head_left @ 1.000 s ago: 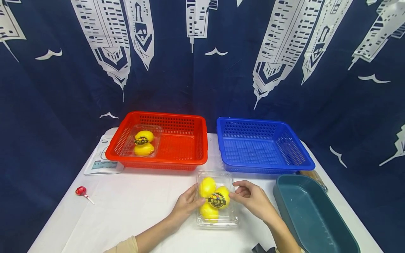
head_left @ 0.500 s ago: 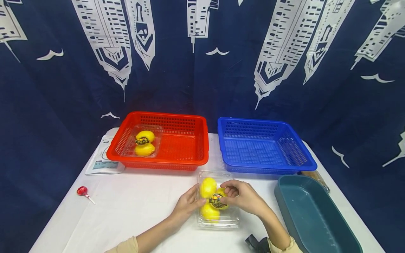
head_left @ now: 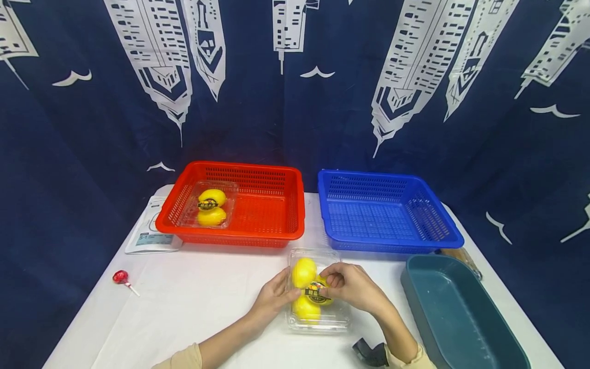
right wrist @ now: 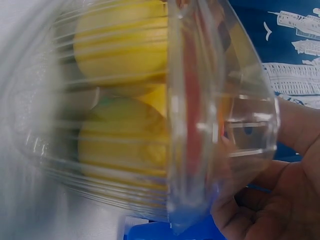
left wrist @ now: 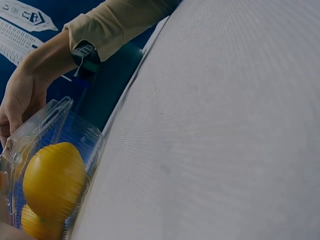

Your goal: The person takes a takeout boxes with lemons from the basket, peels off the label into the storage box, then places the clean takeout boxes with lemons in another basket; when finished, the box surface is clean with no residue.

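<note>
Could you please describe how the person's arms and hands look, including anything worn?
The left hand and right hand are ungloved. The left sleeve and right sleeve are plain beige. A black device sits at the right sleeve's edge.

Red lollipop (head_left: 121,277) near white pouch (head_left: 149,233)

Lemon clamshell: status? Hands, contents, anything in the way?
Left hand gripping clear plastic clamshell by its left side. Right hand at the black label. Three lemons inside. Only hands seen over it.
</note>
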Tool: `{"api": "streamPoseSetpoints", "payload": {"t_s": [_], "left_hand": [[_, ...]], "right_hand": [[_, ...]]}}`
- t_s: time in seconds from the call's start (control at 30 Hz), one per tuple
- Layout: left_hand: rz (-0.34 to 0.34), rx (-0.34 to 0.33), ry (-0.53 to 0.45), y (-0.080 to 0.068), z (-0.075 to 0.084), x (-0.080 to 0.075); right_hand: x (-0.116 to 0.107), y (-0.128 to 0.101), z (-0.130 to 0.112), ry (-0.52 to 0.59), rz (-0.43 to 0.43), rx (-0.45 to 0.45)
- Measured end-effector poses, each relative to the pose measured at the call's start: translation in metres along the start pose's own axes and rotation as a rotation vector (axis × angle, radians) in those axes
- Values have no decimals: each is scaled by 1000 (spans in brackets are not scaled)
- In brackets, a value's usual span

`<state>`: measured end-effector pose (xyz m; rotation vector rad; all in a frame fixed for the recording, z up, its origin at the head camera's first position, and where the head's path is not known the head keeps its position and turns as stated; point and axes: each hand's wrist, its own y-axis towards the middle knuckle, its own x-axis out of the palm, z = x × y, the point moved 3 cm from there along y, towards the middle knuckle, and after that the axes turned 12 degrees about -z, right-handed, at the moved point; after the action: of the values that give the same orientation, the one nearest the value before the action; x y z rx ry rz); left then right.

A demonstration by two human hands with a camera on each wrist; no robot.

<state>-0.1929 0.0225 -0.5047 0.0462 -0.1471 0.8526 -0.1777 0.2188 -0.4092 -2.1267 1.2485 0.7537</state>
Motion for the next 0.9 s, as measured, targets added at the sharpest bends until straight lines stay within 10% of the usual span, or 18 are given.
{"api": "streamPoseSetpoints", "payload": {"t_s": [0.9], "left_hand": [[-4,3,-2,0,3,1]], "right_hand": [[5,0,-3,-39,109,11]]}}
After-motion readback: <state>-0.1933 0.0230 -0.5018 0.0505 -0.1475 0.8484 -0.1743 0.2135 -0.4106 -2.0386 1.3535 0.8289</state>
